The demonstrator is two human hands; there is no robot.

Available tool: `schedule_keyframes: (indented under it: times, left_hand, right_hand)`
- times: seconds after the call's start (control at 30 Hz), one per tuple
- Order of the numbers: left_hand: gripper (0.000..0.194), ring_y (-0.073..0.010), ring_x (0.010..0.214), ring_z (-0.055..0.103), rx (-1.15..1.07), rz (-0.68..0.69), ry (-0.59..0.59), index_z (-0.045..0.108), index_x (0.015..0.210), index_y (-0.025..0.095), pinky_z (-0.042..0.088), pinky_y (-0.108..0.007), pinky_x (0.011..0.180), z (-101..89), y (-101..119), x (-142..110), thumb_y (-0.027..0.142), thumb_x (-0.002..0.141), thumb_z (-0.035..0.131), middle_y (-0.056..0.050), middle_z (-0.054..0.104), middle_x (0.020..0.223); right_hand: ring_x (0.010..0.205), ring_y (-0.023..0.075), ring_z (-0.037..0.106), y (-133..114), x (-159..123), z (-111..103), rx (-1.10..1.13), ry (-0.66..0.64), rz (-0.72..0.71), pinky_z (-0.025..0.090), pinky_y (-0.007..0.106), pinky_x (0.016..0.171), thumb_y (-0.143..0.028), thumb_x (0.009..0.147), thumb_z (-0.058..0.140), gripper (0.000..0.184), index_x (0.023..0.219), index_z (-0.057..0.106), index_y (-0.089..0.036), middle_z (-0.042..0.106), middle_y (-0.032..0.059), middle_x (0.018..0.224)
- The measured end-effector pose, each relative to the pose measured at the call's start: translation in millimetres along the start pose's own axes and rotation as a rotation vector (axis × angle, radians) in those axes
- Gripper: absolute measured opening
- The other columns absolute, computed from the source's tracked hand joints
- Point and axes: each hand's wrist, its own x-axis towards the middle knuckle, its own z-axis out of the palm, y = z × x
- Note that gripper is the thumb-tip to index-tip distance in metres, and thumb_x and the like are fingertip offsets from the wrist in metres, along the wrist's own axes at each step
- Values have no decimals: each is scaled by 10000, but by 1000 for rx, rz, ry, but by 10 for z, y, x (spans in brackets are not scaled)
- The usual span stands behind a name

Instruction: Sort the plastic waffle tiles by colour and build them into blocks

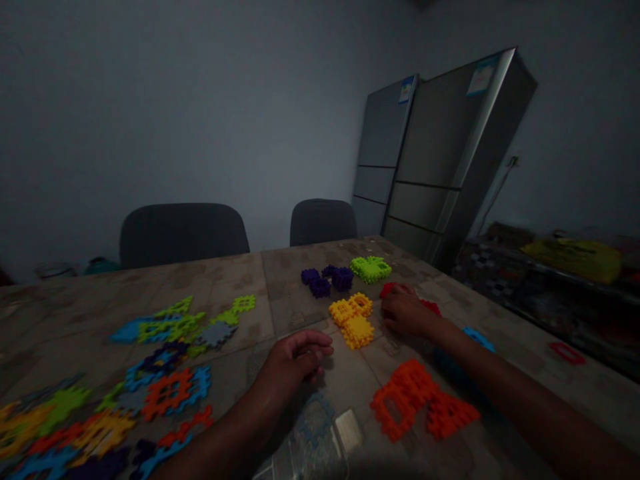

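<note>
My right hand (406, 312) is at the right side of the table, its fingers closed over red interlocking building pieces (431, 306), which it partly covers. My left hand (295, 357) hovers near the table's middle, loosely curled with the thumb apart and nothing visible in it. Between the hands lies a group of yellow interlocking pieces (353, 320). Behind them are dark purple pieces (330, 280) and a stack of lime green pieces (371, 269). Orange pieces (419, 398) lie in front of my right forearm, and blue pieces (479, 338) are partly hidden by it.
Mixed coloured pieces (167, 393) spread over the table's left side. A clear plastic container (307, 457) with a whitish block (349, 430) stands at the near edge. A pinkish-red ring piece (567, 353) lies far right. Two chairs (184, 233) and a refrigerator (430, 147) stand beyond.
</note>
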Motion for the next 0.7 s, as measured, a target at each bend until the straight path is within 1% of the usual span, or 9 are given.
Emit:
schedule_keyframes:
  times: [0.1, 0.23, 0.3, 0.37, 0.43, 0.5, 0.53, 0.6, 0.7]
  left_hand:
    - [411, -146, 657, 561, -3, 3, -5, 676, 948, 142, 419, -242, 591, 8, 2, 2, 388, 637, 784, -116, 674, 984]
    - [429, -146, 655, 560, -1, 5, 3, 678, 933, 146, 409, -241, 595, -12, 15, -3, 397, 601, 783, -115, 685, 978]
    - [441, -138, 635, 549, 2, 2, 13, 678, 932, 145, 398, -239, 584, -46, 19, -12, 399, 586, 774, -112, 689, 975]
    - [445, -126, 608, 533, 5, -1, 22, 677, 926, 141, 386, -235, 570, -90, 22, -28, 400, 575, 767, -105, 691, 965]
    - [452, -118, 592, 523, 4, -2, 30, 676, 917, 140, 384, -234, 567, -129, 28, -49, 410, 568, 773, -100, 691, 956]
    - [456, -128, 603, 535, 7, -1, 38, 679, 915, 140, 399, -240, 576, -150, 39, -75, 420, 572, 785, -104, 692, 953]
    - [455, -137, 612, 546, 12, 0, 44, 683, 912, 140, 408, -245, 580, -153, 46, -89, 423, 573, 793, -107, 693, 951]
    - [446, -157, 633, 569, 30, -3, 53, 692, 906, 142, 426, -254, 585, -147, 65, -119, 424, 578, 805, -114, 697, 944]
    - [442, -167, 645, 584, 44, -9, 47, 701, 902, 148, 440, -257, 594, -136, 96, -158, 433, 584, 817, -114, 702, 944]
  right_hand:
    - [1029, 316, 563, 18, -11, 22, 10, 15, 17, 288, 490, 1000, -186, 786, 610, 107, 765, 715, -175, 714, 127, 888]
    - [1020, 297, 580, 98, -26, -46, 43, 72, 40, 314, 448, 980, -278, 831, 628, 127, 837, 718, -189, 720, 105, 938]
    - [1005, 286, 592, 223, -49, -144, 58, 128, 101, 349, 422, 939, -319, 891, 568, 195, 910, 720, -198, 725, 100, 968]
    - [992, 281, 606, 400, -85, -256, 68, 181, 184, 384, 398, 890, -305, 939, 477, 266, 977, 716, -194, 728, 105, 997]
    - [977, 285, 623, 578, -114, -343, 73, 208, 253, 412, 384, 843, -276, 949, 426, 310, 1010, 712, -174, 727, 121, 1021]
    - [961, 283, 640, 688, -113, -372, 81, 196, 272, 432, 369, 815, -258, 941, 426, 314, 1017, 713, -155, 729, 128, 1022]
    - [963, 276, 644, 702, -97, -360, 88, 179, 257, 438, 359, 817, -256, 935, 442, 304, 1026, 713, -153, 729, 124, 1032]
    - [1006, 262, 639, 639, -37, -291, 104, 139, 197, 437, 346, 858, -258, 913, 503, 279, 1077, 709, -166, 723, 109, 1089]
    - [1086, 279, 600, 390, 71, -113, 107, 83, 85, 399, 380, 949, -282, 847, 629, 275, 1094, 710, -193, 700, 102, 1145]
